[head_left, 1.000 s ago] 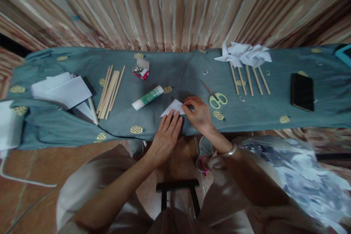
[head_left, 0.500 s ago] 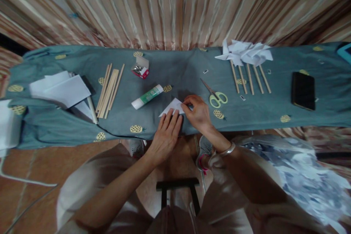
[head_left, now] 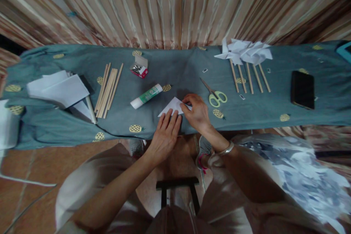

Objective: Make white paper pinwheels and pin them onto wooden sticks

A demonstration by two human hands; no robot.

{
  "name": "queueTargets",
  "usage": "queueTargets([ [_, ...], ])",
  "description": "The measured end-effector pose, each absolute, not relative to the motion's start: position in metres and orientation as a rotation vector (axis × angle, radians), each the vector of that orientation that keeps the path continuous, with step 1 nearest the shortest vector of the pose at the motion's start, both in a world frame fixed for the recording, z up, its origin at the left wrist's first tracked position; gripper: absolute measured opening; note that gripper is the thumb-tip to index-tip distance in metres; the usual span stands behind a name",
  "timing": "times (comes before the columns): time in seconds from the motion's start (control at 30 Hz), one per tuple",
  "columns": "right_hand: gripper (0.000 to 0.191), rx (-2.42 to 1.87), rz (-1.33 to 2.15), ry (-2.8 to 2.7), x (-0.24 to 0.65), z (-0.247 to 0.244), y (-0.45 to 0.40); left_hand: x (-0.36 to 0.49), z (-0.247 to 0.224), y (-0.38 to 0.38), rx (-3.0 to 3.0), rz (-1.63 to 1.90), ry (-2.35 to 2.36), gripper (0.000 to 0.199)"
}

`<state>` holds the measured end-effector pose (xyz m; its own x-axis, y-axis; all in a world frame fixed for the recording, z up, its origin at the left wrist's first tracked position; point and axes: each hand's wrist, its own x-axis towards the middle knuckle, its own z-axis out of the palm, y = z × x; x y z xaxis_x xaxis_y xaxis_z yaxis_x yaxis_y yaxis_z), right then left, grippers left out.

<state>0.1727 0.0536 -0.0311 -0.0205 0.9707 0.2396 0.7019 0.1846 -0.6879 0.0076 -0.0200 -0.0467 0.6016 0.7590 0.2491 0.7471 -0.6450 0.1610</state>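
A small white sheet of paper [head_left: 172, 104], folded to a triangle, lies on the cloth near the table's front edge. The fingers of my left hand [head_left: 166, 131] are stretched out, their tips pressing on the paper's lower edge. My right hand [head_left: 197, 112] has thumb and forefinger closed on the paper's right part, which it partly hides. Left of the paper lies a green and white glue stick [head_left: 147, 96]. Scissors with light green handles [head_left: 217, 98] rest to the right of my right hand.
Wooden sticks [head_left: 109, 89] and white paper pieces [head_left: 60, 87] beside a glue gun [head_left: 91, 109] lie at left. A red box of metal pins [head_left: 140, 68] stands open behind. Paper pinwheels on sticks [head_left: 248, 55] and a black phone [head_left: 302, 90] are at right.
My right thumb and fingers have shifted slightly on the paper's right side, and more of its right corner shows. My left hand stays pressed on the paper.
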Motion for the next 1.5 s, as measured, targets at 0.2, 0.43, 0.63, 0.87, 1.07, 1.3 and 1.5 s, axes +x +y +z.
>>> queueTargets([
  [0.2, 0.004, -1.579, 0.501, -1.792, 0.174, -0.032, 0.054, 0.007, -0.044, -0.021, 2.836, 0.423, 1.282, 0.056],
  [0.43, 0.028, -1.533, 0.441, -1.871, 0.173, -0.037, 0.044, 0.007, -0.042, -0.021, 2.865, 0.34, 1.302, 0.054],
  [0.63, 0.039, -1.572, 0.361, -1.948, 0.177, -0.04, 0.034, 0.005, -0.043, -0.019, 2.818, 0.385, 1.278, 0.059],
  [0.87, 0.035, -1.611, 0.337, -1.927, 0.199, -0.042, 0.028, -0.015, -0.044, -0.019, 2.822, 0.457, 1.248, 0.062],
  [1.07, 0.032, -1.549, 0.356, -1.953, 0.21, -0.044, 0.025, -0.032, -0.035, -0.026, 2.778, 0.423, 1.278, 0.064],
  [1.3, 0.035, -1.504, 0.351, -1.973, 0.216, -0.045, 0.024, -0.038, -0.027, -0.032, 2.769, 0.363, 1.368, 0.06],
  [1.5, 0.033, -1.472, 0.398, -1.932, 0.215, -0.037, 0.025, -0.038, -0.027, -0.033, 2.789, 0.387, 1.348, 0.059],
])
